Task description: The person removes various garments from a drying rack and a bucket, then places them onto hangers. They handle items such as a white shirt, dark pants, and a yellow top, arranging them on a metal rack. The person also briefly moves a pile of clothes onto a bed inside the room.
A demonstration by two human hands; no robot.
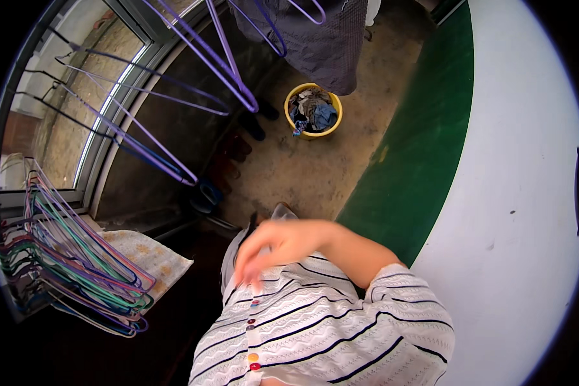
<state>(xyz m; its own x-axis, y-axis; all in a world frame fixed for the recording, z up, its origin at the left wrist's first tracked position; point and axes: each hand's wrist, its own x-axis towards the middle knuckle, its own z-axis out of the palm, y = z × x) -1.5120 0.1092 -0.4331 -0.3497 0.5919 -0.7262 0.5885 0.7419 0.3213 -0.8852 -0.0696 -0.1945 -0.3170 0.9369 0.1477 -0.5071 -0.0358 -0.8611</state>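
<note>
The right hand (pixel 291 237), wrist bent, is in front of the striped shirt (pixel 321 325); its fingers curl, blurred, whether pinching I cannot tell.

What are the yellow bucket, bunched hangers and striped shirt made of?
Yellow bucket: probably smooth plastic, judging by its even-coloured rim.
Bunched hangers: likely smooth coated wire; thin, colourful strands, core hidden.
Striped shirt: apparently matt knit fabric, by its wavy texture; fibre unclear.
</note>
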